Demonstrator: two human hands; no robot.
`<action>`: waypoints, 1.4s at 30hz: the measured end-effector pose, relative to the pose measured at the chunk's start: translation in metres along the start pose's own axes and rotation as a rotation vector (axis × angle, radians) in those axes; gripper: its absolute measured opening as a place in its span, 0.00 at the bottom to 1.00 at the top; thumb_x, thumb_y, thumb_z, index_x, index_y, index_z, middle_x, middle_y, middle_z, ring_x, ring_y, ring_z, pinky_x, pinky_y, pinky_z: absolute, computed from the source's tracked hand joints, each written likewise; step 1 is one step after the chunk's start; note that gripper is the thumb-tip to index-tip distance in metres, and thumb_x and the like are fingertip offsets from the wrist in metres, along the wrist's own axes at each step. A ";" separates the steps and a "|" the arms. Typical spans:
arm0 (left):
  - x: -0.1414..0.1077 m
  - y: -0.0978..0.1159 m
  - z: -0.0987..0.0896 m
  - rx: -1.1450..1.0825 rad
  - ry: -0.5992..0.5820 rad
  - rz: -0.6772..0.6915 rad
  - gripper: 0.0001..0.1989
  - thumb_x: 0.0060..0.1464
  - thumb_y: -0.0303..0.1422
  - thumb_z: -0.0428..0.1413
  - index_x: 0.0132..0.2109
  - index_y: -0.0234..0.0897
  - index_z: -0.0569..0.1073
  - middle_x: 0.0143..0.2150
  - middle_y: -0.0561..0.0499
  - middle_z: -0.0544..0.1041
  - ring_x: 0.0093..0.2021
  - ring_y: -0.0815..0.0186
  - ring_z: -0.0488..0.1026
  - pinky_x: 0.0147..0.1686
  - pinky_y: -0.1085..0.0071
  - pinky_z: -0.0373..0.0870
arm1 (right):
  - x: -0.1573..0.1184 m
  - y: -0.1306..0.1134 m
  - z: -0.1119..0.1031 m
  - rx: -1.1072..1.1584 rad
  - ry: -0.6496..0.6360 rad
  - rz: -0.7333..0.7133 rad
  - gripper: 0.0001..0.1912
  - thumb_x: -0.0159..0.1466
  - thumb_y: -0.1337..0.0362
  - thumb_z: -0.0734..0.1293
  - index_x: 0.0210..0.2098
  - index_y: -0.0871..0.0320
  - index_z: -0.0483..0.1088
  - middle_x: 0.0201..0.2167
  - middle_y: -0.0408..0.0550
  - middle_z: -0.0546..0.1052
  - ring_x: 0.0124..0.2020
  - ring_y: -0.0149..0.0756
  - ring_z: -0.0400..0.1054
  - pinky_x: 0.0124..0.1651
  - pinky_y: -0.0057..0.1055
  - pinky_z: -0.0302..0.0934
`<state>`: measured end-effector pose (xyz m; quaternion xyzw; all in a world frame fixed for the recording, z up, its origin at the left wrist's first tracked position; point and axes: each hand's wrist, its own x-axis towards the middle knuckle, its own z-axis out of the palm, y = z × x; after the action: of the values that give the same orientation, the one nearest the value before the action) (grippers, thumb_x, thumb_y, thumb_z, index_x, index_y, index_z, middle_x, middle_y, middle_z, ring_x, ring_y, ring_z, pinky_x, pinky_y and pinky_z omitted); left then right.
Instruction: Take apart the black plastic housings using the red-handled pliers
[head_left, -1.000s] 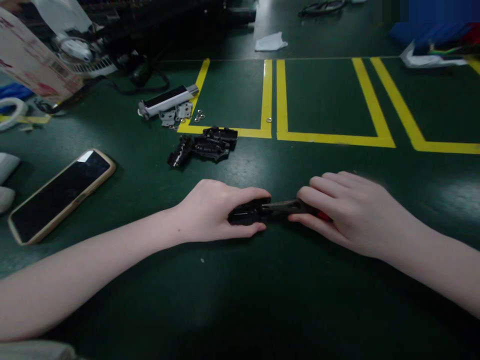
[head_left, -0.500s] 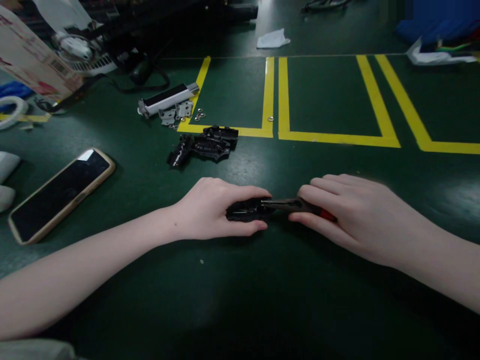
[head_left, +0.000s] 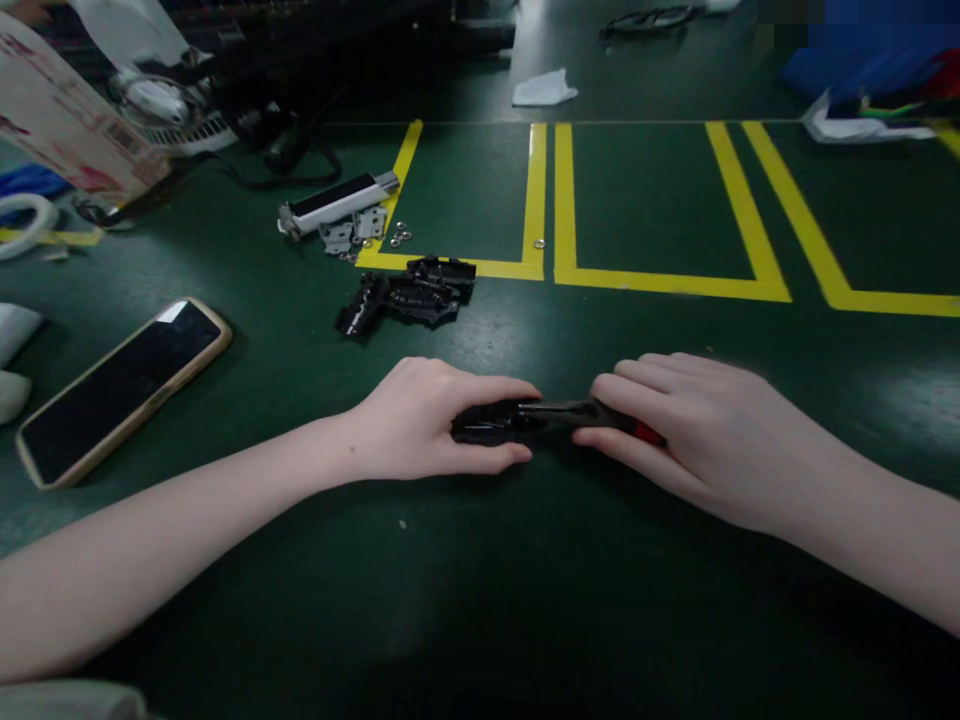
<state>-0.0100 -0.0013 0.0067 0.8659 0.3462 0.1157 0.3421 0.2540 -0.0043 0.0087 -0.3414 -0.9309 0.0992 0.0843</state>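
Here, your left hand (head_left: 431, 415) is drawn to a narrow grip on a black part (head_left: 491, 427), thumb on the near side and forefinger on the far side, low over the table (head_left: 480, 590) in front of you. That pinch probably steadies the part from both sides while leaving its right end showing. To the right, the dark pliers (head_left: 571, 411) run roughly in line with it, tips at that end; whether they bite is too dim to tell. Your right hand (head_left: 690, 430) is wrapped round their handles, red showing by the palm, presumably for squeezing while the left braces.

Around you, from the left, a white roll (head_left: 46, 222) sits near the edge, then the phone (head_left: 120, 395), apart from your left forearm (head_left: 225, 520). Next, a white device (head_left: 337, 203) lies with grey brackets (head_left: 337, 236) just beside it and small rings (head_left: 400, 236) near. The black pieces (head_left: 424, 295) lie just beyond your left hand, so a forward slide could bump them. Your own left fingers cover much of the part's left end. Further right, another ring (head_left: 539, 243) lies on the yellow tape (head_left: 495, 268), and paper (head_left: 545, 89) lies at the back.
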 end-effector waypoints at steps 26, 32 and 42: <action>-0.004 -0.003 0.000 -0.059 0.004 0.077 0.25 0.62 0.41 0.59 0.63 0.40 0.68 0.51 0.50 0.80 0.45 0.65 0.79 0.42 0.72 0.72 | -0.010 0.009 0.003 0.107 0.179 0.053 0.19 0.71 0.48 0.58 0.35 0.55 0.68 0.27 0.45 0.70 0.27 0.36 0.62 0.28 0.35 0.55; -0.008 -0.006 0.002 -0.151 0.072 0.194 0.27 0.60 0.40 0.62 0.63 0.42 0.66 0.59 0.47 0.76 0.55 0.61 0.76 0.52 0.69 0.74 | -0.010 -0.002 -0.002 0.118 0.240 0.114 0.17 0.73 0.52 0.56 0.38 0.57 0.67 0.30 0.46 0.69 0.31 0.36 0.61 0.33 0.35 0.56; -0.003 -0.002 -0.001 -0.378 0.091 0.108 0.25 0.53 0.37 0.67 0.55 0.38 0.69 0.52 0.47 0.76 0.51 0.61 0.75 0.52 0.64 0.75 | -0.013 0.019 0.007 0.055 0.264 -0.025 0.11 0.69 0.53 0.61 0.41 0.53 0.69 0.31 0.46 0.73 0.32 0.39 0.68 0.31 0.36 0.61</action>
<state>-0.0136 -0.0012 0.0064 0.7974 0.2865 0.2359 0.4758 0.2738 0.0003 -0.0040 -0.3374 -0.9128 0.0776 0.2166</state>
